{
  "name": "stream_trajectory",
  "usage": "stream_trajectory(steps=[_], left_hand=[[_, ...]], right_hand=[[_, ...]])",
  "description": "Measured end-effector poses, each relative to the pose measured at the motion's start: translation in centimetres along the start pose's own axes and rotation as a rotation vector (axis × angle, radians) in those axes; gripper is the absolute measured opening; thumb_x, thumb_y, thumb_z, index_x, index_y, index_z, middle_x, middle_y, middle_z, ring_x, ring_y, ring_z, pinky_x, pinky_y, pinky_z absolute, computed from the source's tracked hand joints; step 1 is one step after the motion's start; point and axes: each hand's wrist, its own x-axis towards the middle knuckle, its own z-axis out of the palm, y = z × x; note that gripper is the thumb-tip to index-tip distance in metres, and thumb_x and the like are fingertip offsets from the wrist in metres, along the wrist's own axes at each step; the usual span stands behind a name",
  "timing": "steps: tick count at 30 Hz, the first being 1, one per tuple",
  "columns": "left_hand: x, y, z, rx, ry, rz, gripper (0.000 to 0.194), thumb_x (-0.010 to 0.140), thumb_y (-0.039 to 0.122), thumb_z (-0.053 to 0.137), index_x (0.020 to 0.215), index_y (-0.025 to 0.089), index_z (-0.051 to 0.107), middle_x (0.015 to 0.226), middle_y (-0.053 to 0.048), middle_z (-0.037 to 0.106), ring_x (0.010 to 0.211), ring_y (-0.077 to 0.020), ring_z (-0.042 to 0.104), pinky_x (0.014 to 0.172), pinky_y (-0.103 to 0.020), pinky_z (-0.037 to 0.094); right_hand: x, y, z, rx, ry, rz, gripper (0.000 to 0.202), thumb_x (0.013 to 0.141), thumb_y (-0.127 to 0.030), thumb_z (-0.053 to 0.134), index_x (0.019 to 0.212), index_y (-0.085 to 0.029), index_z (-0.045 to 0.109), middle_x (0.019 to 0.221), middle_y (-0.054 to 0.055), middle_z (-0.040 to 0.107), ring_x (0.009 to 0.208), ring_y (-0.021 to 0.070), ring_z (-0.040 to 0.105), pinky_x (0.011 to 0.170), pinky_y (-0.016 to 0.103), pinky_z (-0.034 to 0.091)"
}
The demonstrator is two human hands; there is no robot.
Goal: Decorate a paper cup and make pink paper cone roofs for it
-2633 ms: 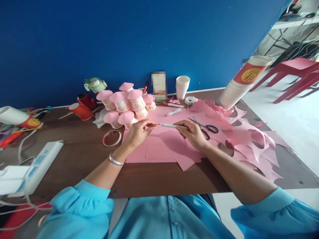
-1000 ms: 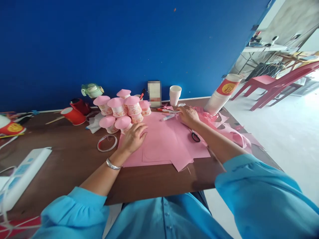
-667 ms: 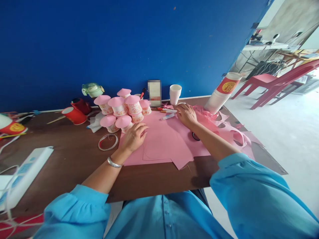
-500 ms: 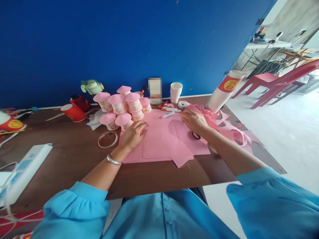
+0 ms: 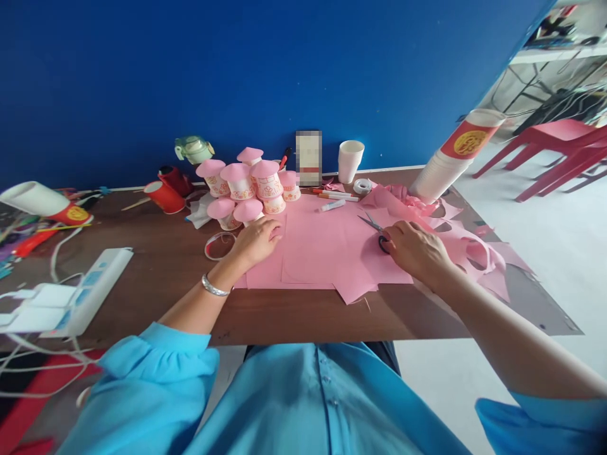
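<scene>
My left hand rests on the left part of the pink paper sheets. Its fingers are loosely bent with the thumb a little apart, and nothing shows in it. Just behind it stand several small paper cups with printed patterns and pink cone tops. At the right side of the sheets, my right hand has its fingers closed at the black handle of the scissors. The blades point to the far left, slightly apart. A clear-and-white tube lies on the paper behind.
Pink scraps cover the table's right side, beside a leaning stack of cups. A tape roll and white cups are at the back. Left are a tape ring, red cup and power strip.
My right hand has shifted from over the scissors' blades to their handle, so the blades now show. My left hand stays on the paper. The whole view has turned a little left.
</scene>
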Motion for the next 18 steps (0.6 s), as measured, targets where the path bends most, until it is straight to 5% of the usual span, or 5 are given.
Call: stream_trajectory(steps=[5, 8, 12, 18], left_hand=[[-3.4, 1.0, -1.8, -0.155, -0.118, -0.089, 0.012, 0.088, 0.024, 0.071, 0.098, 0.019, 0.067, 0.089, -0.004, 0.078, 0.074, -0.0192, 0.075, 0.071, -0.031, 0.059], [-6.0, 2.6, -2.3, -0.128, -0.173, -0.084, 0.025, 0.084, 0.025, 0.079, 0.104, 0.020, 0.065, 0.092, -0.003, 0.077, 0.074, -0.0183, 0.074, 0.068, -0.030, 0.059], [-8.3, 4.4, -2.0, 0.003, -0.161, 0.093, 0.039, 0.083, 0.024, 0.082, 0.119, 0.021, 0.065, 0.114, -0.005, 0.073, 0.087, -0.0192, 0.075, 0.071, -0.031, 0.060], [-8.7, 4.7, -1.2, 0.228, -0.085, 0.404, 0.011, 0.095, 0.020, 0.068, 0.105, 0.018, 0.070, 0.106, -0.009, 0.072, 0.094, -0.0233, 0.073, 0.076, -0.035, 0.060]], right_hand=[[0.4, 0.4, 0.2, 0.025, -0.035, 0.026, 0.030, 0.100, -0.021, 0.048, 0.119, -0.017, 0.071, 0.118, 0.017, 0.069, 0.099, 0.0315, 0.070, 0.072, 0.037, 0.050], [0.6, 0.4, 0.4, 0.052, -0.035, 0.032, 0.033, 0.099, -0.020, 0.048, 0.124, -0.017, 0.069, 0.115, 0.017, 0.067, 0.094, 0.0311, 0.070, 0.071, 0.037, 0.049], [0.8, 0.6, 1.0, 0.075, -0.022, 0.040, 0.036, 0.100, -0.021, 0.045, 0.128, -0.018, 0.067, 0.116, 0.017, 0.066, 0.096, 0.0311, 0.069, 0.073, 0.037, 0.049], [0.5, 1.0, 1.0, 0.071, -0.030, 0.031, 0.040, 0.098, -0.016, 0.043, 0.131, -0.018, 0.067, 0.123, 0.018, 0.064, 0.106, 0.0321, 0.068, 0.077, 0.037, 0.050]])
